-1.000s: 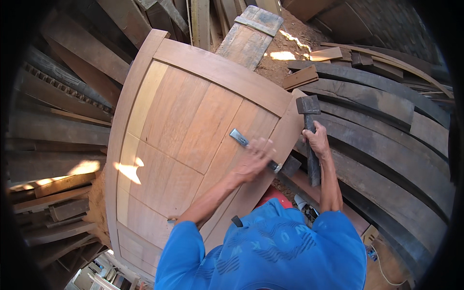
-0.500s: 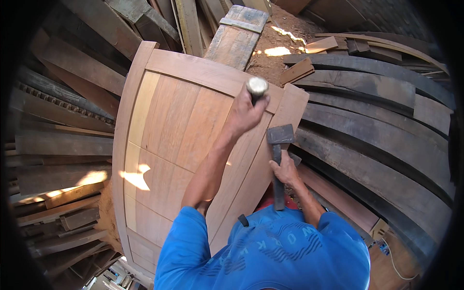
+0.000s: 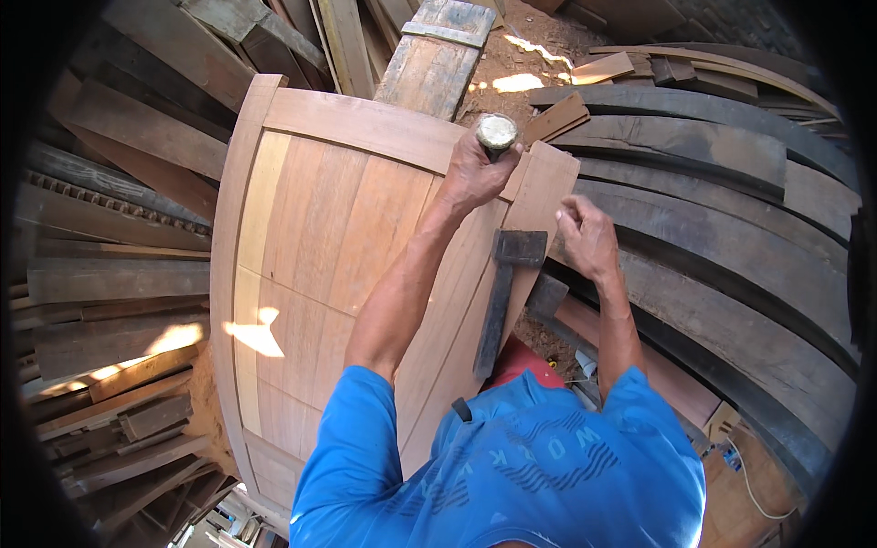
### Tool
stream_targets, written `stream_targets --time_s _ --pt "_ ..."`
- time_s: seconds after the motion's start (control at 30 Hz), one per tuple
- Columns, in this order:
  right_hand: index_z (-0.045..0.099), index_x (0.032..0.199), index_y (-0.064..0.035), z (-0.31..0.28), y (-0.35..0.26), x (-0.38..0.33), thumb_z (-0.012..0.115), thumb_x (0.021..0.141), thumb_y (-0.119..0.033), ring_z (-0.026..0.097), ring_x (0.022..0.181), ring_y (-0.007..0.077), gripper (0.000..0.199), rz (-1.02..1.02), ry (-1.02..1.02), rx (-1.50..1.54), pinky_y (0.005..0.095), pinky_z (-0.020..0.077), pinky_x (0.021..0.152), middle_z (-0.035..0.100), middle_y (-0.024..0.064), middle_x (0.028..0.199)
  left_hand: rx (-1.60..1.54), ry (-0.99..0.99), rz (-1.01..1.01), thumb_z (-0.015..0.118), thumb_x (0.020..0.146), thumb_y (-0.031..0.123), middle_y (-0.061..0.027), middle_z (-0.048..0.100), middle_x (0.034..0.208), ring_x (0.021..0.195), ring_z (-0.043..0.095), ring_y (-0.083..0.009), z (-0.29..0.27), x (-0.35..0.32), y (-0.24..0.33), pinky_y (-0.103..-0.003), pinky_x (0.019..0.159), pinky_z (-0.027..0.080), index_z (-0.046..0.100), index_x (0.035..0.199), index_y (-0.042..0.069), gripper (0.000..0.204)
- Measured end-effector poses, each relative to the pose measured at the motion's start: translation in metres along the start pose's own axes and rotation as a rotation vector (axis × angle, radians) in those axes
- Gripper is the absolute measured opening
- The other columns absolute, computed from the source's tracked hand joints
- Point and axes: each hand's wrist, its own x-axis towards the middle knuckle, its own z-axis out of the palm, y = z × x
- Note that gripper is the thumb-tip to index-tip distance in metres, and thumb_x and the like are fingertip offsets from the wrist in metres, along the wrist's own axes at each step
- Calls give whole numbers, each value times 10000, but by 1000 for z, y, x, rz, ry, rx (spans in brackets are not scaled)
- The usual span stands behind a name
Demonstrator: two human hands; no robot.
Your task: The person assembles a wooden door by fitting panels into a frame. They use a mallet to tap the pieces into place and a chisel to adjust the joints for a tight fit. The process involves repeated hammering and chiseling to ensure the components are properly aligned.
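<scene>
A light wooden panelled door (image 3: 311,237) lies slanted in front of me on stacked timber. My left hand (image 3: 470,173) is shut on a chisel (image 3: 496,133) held upright over the door's upper right corner, the round butt of its handle facing up. My right hand (image 3: 585,239) hovers at the door's right edge with the fingers curled together and nothing visible in them. A hammer (image 3: 504,292) with a dark head and long handle rests on the door's right stile, just left of my right hand and untouched.
Dark curved planks (image 3: 731,228) are stacked to the right, and rough boards (image 3: 110,274) are piled on the left. A grey plank (image 3: 438,50) lies beyond the door. A small dark block (image 3: 546,294) and a red object (image 3: 521,361) sit below the door's right edge.
My right hand has let go of the hammer, which now rests on the door. My left hand has lifted the chisel from the panel to the door's upper right corner.
</scene>
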Motion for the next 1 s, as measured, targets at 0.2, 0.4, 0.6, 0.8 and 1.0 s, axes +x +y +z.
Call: stream_targets --time_s 0.2,0.4,0.6,0.8,1.0 --pt "650 1194 70 -17 -43 22 638 957 -178 741 882 285 344 -110 91 143 378 570 814 738 217 951 29 -48 97 716 947 92 22 619 895 844 562 -81 1 -8 -2 -279 757 493 603 1023 60 140" --pt "627 1279 22 -10 -77 32 683 954 -243 708 998 297 424 -274 81 302 400 563 867 714 181 1088 -47 -77 59 717 923 68 -24 649 966 907 588 -108 8 -13 -23 -299 796 512 616 1067 53 177" --pt "653 1206 -75 30 -91 77 662 932 -281 605 1081 330 342 -643 254 -89 454 440 990 666 135 1109 161 -257 274 719 874 89 -114 630 1145 1041 589 -212 1 2 -33 -378 913 523 516 1283 26 461" --pt "679 1077 -106 53 -85 130 637 942 -260 610 957 352 209 -603 227 -69 474 448 924 633 166 959 109 -118 126 679 893 68 -174 612 1241 1130 575 -248 -3 25 -44 -394 977 503 493 1324 17 473" --pt "686 1063 -98 54 -77 141 641 937 -260 619 964 366 210 -597 231 -5 481 454 928 641 185 959 124 -151 75 663 895 60 -182 622 1260 1164 581 -253 -1 32 -33 -391 994 495 497 1342 17 480"
